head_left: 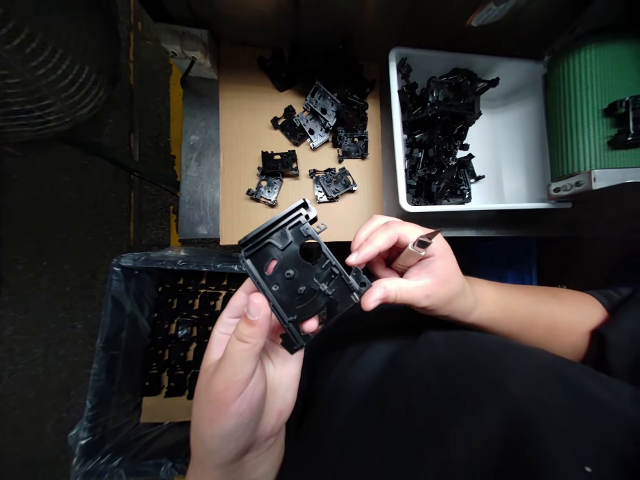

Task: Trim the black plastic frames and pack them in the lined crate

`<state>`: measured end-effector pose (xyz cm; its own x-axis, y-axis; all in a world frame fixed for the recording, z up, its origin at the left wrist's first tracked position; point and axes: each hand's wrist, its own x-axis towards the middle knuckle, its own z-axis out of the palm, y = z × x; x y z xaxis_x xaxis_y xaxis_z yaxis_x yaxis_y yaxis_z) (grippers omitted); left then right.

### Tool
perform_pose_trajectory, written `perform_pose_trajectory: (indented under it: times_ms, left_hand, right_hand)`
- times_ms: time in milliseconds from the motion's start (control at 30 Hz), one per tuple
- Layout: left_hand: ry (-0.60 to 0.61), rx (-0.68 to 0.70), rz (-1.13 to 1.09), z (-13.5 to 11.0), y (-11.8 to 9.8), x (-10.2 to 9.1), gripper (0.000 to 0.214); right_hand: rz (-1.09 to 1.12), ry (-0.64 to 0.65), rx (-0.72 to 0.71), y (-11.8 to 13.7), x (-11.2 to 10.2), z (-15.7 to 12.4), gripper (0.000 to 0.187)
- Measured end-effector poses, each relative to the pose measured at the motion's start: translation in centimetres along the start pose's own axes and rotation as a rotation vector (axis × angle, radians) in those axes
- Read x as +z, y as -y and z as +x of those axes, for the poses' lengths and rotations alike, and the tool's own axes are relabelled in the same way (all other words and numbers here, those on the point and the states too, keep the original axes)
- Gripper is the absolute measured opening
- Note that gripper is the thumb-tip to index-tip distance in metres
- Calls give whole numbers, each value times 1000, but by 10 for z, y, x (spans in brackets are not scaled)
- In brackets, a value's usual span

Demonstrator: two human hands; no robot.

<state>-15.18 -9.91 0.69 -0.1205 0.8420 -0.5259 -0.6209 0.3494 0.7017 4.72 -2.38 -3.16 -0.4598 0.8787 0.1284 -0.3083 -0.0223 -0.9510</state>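
Observation:
My left hand [245,373] grips a black moulded plastic part [300,287] by its lower left side, thumb on the near edge. The part is a flat plate with holes, ribs and a raised rail, tilted toward me. A craft knife [411,257] is tucked in my right hand [420,273], its blade pointing up and to the right, away from the plate. The thumb and a fingertip of that same hand are at the plate's right corner, around a small lug. Whether they pinch it firmly I cannot tell.
Similar black parts [320,110] lie on a cardboard sheet [240,133]. At the right, a white tray [520,167] holds a heap of them, beside a green ribbed conveyor belt [575,107]. A plastic-lined crate [115,320] with rows of parts stands lower left. A fan [50,73] is upper left.

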Motion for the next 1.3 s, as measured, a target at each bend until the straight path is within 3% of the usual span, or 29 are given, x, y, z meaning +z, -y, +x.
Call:
perform_pose_trajectory:
  times_ms: [167,567,833,1067,1300]
  left_hand:
    - [-72,-1,43,0,1,-4,24]
    - [-104,68,109,-3,1,-4,22]
    - [-43,142,160,-9,-1,6,29]
    - [-130,138,134,-13,-3,23,38]
    - [-149,153,123,-15,3,26,27]
  right_hand:
    - [-33,22,-48,0,-1,1,33]
    - [-28,22,-118,-1,0,-2,33]
    - [-143,37,-202,7,-10,-3,33]
    - [-160,45,-238,15,-18,-1,33]
    - [-117,49,-294,19,-25,1,33]
